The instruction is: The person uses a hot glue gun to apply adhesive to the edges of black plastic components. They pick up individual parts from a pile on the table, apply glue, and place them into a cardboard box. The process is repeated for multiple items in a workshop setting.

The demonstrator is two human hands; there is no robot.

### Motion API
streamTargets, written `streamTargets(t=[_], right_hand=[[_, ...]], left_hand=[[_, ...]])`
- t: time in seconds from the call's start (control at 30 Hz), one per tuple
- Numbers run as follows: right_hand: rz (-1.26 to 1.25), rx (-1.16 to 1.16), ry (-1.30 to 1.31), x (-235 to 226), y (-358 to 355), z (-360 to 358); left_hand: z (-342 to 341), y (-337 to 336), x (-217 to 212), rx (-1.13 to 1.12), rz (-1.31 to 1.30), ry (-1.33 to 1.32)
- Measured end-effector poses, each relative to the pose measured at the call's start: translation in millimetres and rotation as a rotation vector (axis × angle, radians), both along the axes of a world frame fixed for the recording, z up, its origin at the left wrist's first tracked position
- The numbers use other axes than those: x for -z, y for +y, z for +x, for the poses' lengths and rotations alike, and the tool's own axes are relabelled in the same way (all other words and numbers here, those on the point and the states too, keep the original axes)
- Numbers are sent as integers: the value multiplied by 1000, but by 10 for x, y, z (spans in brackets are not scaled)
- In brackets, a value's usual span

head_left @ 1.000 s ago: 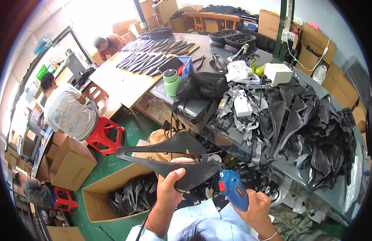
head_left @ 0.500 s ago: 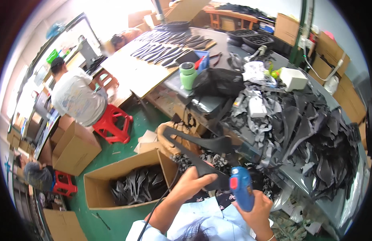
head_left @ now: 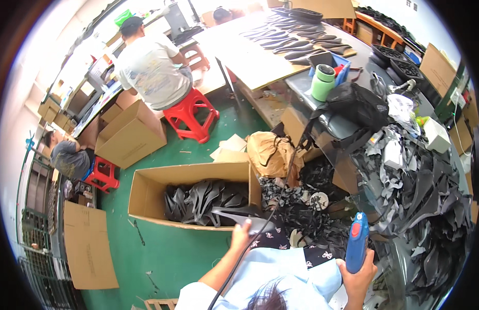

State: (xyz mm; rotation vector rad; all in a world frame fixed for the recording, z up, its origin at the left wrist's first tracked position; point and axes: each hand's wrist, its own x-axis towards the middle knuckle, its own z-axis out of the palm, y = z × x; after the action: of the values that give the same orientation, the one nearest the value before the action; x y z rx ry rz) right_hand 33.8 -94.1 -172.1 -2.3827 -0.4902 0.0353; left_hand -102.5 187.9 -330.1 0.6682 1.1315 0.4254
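My left hand (head_left: 240,241) is closed on the edge of a dark, bicycle-saddle-shaped piece (head_left: 254,222), held at the near right corner of an open cardboard box (head_left: 141,199). Inside that box lie several similar dark pieces (head_left: 204,199). On the right, my right hand (head_left: 360,275) grips a blue handheld power tool (head_left: 356,247) with a red button, its head pointing up and away. The tool is well apart from the piece. A black cable (head_left: 286,186) runs past my left arm.
Dark scraps (head_left: 322,217) heap under the grey table (head_left: 343,124), with more offcuts (head_left: 405,181) on top. A green bottle (head_left: 322,85) and black bag (head_left: 361,106) stand there. A person (head_left: 151,62) sits on a red stool (head_left: 190,116); another person (head_left: 69,157) sits farther left.
The view has swung left. My left hand has carried the dark piece away from the tool, over to the box's near edge. My right hand keeps the tool, now off to the right.
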Motion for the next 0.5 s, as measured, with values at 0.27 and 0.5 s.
streamTargets(t=[0.27,0.5], right_hand=[[-9,-56,21,-95,176,-43],[30,-79,-38,-61,78,39]], left_hand=[[-745,962,772,-268,-11,129],[601,-360,252,818,-59,-22]])
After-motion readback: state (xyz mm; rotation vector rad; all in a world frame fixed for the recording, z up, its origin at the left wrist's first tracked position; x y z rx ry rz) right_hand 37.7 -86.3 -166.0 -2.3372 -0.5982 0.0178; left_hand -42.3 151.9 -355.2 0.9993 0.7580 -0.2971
